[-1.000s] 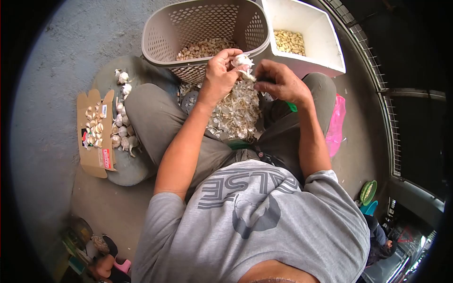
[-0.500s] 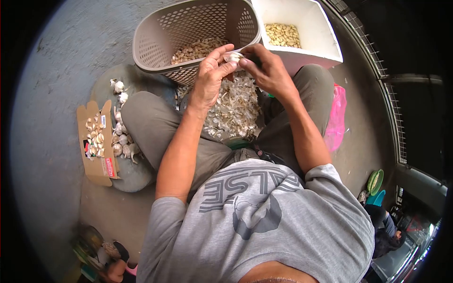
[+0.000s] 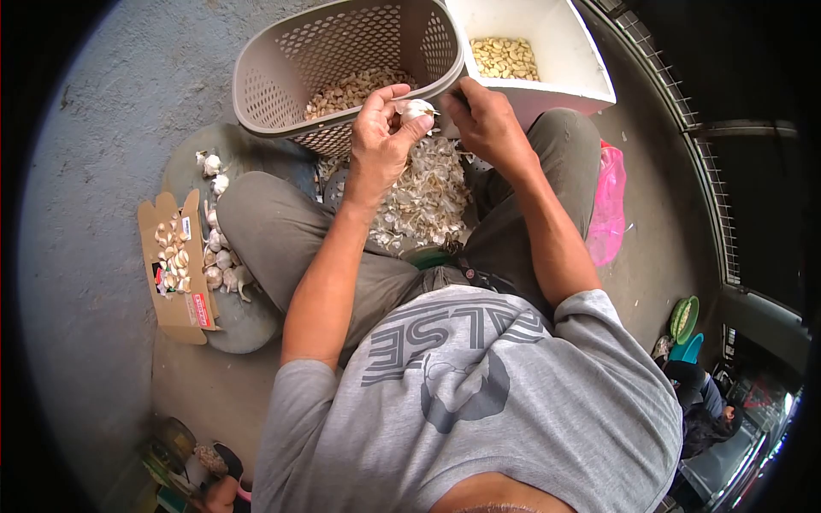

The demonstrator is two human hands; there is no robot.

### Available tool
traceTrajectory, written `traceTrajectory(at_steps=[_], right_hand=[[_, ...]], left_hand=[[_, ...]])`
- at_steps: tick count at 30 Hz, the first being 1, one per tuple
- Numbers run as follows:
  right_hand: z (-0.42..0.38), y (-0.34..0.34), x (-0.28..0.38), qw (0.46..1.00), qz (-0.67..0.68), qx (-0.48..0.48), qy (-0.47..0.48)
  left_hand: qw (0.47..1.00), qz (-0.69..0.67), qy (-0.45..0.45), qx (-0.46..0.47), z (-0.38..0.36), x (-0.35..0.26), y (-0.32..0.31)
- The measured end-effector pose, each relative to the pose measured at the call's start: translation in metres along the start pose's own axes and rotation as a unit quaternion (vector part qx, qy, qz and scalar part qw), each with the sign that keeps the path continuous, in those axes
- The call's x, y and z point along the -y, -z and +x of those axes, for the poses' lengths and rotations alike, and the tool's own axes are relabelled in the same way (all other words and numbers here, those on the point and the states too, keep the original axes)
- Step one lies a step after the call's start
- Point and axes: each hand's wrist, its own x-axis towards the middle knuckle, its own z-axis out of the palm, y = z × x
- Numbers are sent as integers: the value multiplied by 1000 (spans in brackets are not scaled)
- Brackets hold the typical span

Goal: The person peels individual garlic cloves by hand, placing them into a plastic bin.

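My left hand (image 3: 375,145) grips a white garlic bulb (image 3: 416,109) between thumb and fingers, above the near rim of the plastic basket (image 3: 332,128). Just right of the bulb and apart from it, my right hand (image 3: 496,130) has its fingers curled together. Whatever they may hold is hidden. Inside the basket lie garlic cloves (image 3: 355,92) in their skins. Below both hands, between my legs, is a heap of papery garlic skins (image 3: 423,201).
Pale peeled cloves (image 3: 505,58) lie in a white box (image 3: 569,38) at the upper right. On the left, loose cloves rest on opened cardboard (image 3: 181,323) beside whole garlic bulbs (image 3: 224,267). A pink bag (image 3: 608,209) lies right of my knee. Other people appear at both lower corners.
My right hand has moved right, off the garlic bulb it was touching. More of the bulb now shows in my left hand. The view has shifted slightly.
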Motion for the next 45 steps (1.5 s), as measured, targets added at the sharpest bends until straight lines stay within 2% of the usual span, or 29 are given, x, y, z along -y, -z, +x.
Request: traceTrajectory(at_steps=[2, 5, 10, 15, 20, 23, 26, 29, 32, 35, 38, 42, 45], right_hand=[[0, 4, 0, 998, 70, 1, -4], [-1, 11, 13, 994, 91, 50, 21], [-2, 16, 13, 995, 12, 97, -24], [-1, 9, 7, 995, -46, 89, -18], [0, 3, -11, 997, -57, 55, -26], [0, 15, 0, 993, 59, 73, -72], [0, 19, -2, 984, 119, 116, -60], [-3, 12, -1, 983, 122, 117, -65], [-3, 13, 1, 992, 38, 116, -24], [-2, 13, 2, 992, -15, 107, -58], [0, 11, -10, 982, 136, 88, -96], [-1, 20, 3, 985, 118, 115, -55], [1, 15, -3, 990, 79, 92, 77]], left_hand=[[1000, 29, -9, 5, 1, 2, 3], [994, 106, -12, 13, 1, 8, 5], [988, 153, -17, -2, -4, 8, -1], [984, 179, -3, 16, -2, 11, 2], [989, 145, -9, 16, -2, 7, 3], [990, 138, -1, 27, 1, 10, 6], [988, 151, -10, 29, 3, 13, 9], [985, 167, -12, 34, 2, 8, 10], [984, 174, -6, 41, 0, 6, 10], [991, 122, 5, 50, 1, 7, 11], [998, 40, 23, 50, 4, 3, 9], [999, -11, 29, 36, 5, 4, 12], [998, -44, 32, 29, 7, 5, 16]])
